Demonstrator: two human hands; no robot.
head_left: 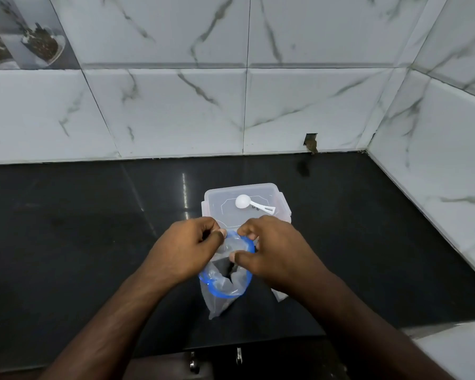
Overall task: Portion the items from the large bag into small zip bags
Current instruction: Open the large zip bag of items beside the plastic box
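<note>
Fingers of both hands pinch the blue-rimmed mouth of a clear zip bag at lower centre, above a black counter backed by white marble tiles; behind, a lidded plastic box carries a white scoop

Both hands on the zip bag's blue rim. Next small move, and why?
Probably spread the rim wider. Left hand and right hand pinch the zip bag at its far edge, its mouth only partly open, and the scoop lies unused on the box lid.
</note>
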